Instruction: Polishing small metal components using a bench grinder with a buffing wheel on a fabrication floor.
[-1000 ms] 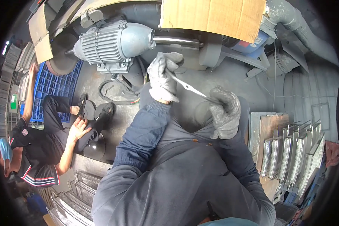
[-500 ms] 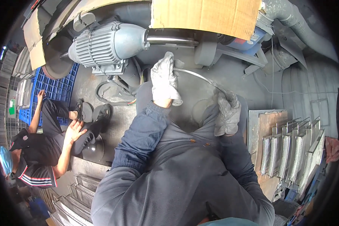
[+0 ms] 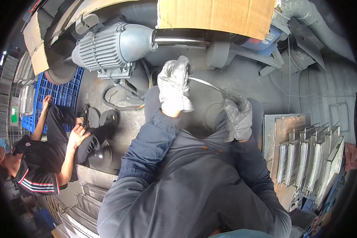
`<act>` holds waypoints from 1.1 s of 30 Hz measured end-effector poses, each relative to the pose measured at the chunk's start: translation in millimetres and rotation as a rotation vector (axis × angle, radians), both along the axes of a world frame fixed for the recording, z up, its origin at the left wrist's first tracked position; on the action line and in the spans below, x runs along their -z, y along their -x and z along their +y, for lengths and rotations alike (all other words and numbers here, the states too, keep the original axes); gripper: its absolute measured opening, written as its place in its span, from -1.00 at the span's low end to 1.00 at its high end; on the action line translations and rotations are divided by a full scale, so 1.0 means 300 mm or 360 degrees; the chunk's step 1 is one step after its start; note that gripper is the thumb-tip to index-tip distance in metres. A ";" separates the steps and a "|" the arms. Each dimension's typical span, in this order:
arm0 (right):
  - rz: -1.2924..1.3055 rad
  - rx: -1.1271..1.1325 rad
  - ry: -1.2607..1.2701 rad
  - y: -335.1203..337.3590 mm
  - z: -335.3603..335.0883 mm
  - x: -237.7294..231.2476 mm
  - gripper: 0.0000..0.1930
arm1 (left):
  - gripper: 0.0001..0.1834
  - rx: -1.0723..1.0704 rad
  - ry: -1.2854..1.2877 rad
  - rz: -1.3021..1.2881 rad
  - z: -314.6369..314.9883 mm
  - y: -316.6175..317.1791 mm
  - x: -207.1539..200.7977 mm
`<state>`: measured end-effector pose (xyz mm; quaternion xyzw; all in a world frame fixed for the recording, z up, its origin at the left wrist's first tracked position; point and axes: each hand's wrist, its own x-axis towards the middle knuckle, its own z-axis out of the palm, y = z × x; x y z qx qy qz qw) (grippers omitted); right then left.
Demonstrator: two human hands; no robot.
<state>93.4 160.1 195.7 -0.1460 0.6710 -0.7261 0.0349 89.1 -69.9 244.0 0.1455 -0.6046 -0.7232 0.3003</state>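
Observation:
Both my hands wear grey-white work gloves. My left hand (image 3: 173, 85), in front of the machine's shaft, is closed on one end of a thin, curved, shiny metal piece (image 3: 208, 84). The piece slopes down to the right, to my right hand (image 3: 238, 119), which is closed around its other end above my right thigh. The glove fingers hide both ends, and I cannot make out the piece's whole shape. Beyond my hands, a bright steel shaft (image 3: 180, 41) runs from a ribbed grey motor (image 3: 107, 47) to a grey wheel (image 3: 217, 51). The held piece is apart from the wheel.
Cardboard (image 3: 216, 14) hangs over the shaft. Metal mesh racks (image 3: 305, 158) stand on a board at the right; more mesh trays (image 3: 77, 214) lie lower left. A seated co-worker (image 3: 39, 158) is at the left, near a blue plastic pallet (image 3: 73, 85). Cables (image 3: 115, 105) lie below the motor.
My hands have come slightly closer together, the right shifting a little left and up. Both still hold the metal piece. The co-worker's head has turned and moved.

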 end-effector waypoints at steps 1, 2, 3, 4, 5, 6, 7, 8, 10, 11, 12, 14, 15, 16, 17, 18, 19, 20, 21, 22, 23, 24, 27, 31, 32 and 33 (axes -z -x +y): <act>-0.0004 -0.0002 0.0002 -0.001 -0.002 -0.004 -0.73 | -0.68 -0.0002 0.0002 -0.0004 -0.014 0.005 0.005; 0.0209 0.0003 -0.0188 0.000 -0.001 -0.014 -0.72 | -0.67 -0.0153 0.0559 0.0246 -0.033 0.017 0.009; 0.0420 0.0009 -0.0378 -0.001 -0.004 -0.033 -0.71 | -0.65 -0.0300 0.1114 0.0495 -0.046 0.021 0.005; 0.0413 0.0011 -0.0378 -0.004 -0.005 -0.056 -0.71 | -0.65 -0.0295 0.1115 0.0490 -0.053 0.012 0.003; 0.0613 0.0032 -0.0549 -0.006 -0.006 -0.085 -0.70 | -0.64 -0.0065 0.0803 0.0296 -0.057 0.000 -0.002; 0.0815 0.0047 -0.0718 -0.008 -0.007 -0.113 -0.69 | -0.62 0.0154 0.0490 0.0101 -0.062 -0.012 -0.014; 0.0810 0.0044 -0.0715 -0.007 -0.006 -0.132 -0.69 | -0.62 0.0152 0.0492 0.0096 -0.068 -0.017 -0.020; 0.0953 0.0049 -0.0768 -0.001 -0.005 -0.149 -0.68 | -0.61 0.0228 0.0466 0.0082 -0.074 -0.020 -0.025; 0.1098 0.0048 -0.0820 0.006 -0.012 -0.188 -0.67 | -0.60 0.0297 0.0438 0.0067 -0.083 -0.010 -0.010; 0.1165 0.0029 -0.0837 0.007 -0.017 -0.209 -0.65 | -0.59 0.0235 0.0450 0.0238 -0.083 0.010 0.019; 0.1230 0.0016 -0.0860 0.010 -0.019 -0.222 -0.64 | -0.59 0.0179 0.0457 0.0410 -0.077 0.021 0.015; 0.1245 0.0010 -0.0839 0.014 -0.024 -0.232 -0.63 | -0.59 0.0176 0.0533 0.0396 -0.076 0.009 0.005; 0.1265 0.0002 -0.0814 0.015 -0.029 -0.235 -0.63 | -0.59 0.0168 0.0614 0.0385 -0.078 0.004 -0.006; 0.1266 0.0001 -0.0814 0.015 -0.033 -0.238 -0.63 | -0.59 0.0167 0.0613 0.0385 -0.079 0.005 -0.004; 0.1298 0.0006 -0.0804 0.014 -0.038 -0.240 -0.64 | -0.59 0.0107 0.0699 0.0458 -0.079 0.008 0.001; 0.1330 0.0011 -0.0793 0.013 -0.042 -0.240 -0.64 | -0.59 0.0045 0.0785 0.0530 -0.080 0.007 0.005; 0.1330 0.0007 -0.0790 0.009 -0.044 -0.240 -0.64 | -0.59 0.0041 0.0786 0.0528 -0.081 0.005 0.009; 0.1282 -0.0001 -0.0795 0.003 -0.045 -0.239 -0.66 | -0.59 0.0061 0.0712 0.0495 -0.083 0.003 0.014; 0.1234 -0.0006 -0.0801 0.000 -0.045 -0.236 -0.67 | -0.59 0.0085 0.0636 0.0463 -0.083 0.002 0.004; 0.1236 -0.0008 -0.0799 0.000 -0.045 -0.228 -0.67 | -0.59 0.0082 0.0637 0.0464 -0.088 -0.008 -0.007; 0.1187 0.0007 -0.0780 0.001 -0.045 -0.211 -0.68 | -0.61 0.0198 0.0509 0.0276 -0.097 -0.025 -0.020; 0.1140 0.0026 -0.0769 0.000 -0.039 -0.192 -0.68 | -0.62 0.0319 0.0373 0.0093 -0.097 -0.034 -0.031; 0.0335 -0.0018 -0.0360 -0.018 -0.022 -0.111 -0.70 | -0.66 0.0249 0.0486 0.0219 -0.093 -0.021 -0.023; 0.0115 -0.0069 -0.0185 0.001 -0.026 -0.054 -0.73 | -0.66 0.0093 0.0885 0.0279 -0.101 -0.004 0.002; 0.0074 -0.0090 -0.0121 0.003 -0.025 -0.043 -0.74 | -0.67 0.0079 0.0915 0.0279 -0.103 0.000 0.015; 0.0029 -0.0112 -0.0057 0.001 -0.025 -0.039 -0.75 | -0.67 0.0065 0.0945 0.0275 -0.102 0.000 0.013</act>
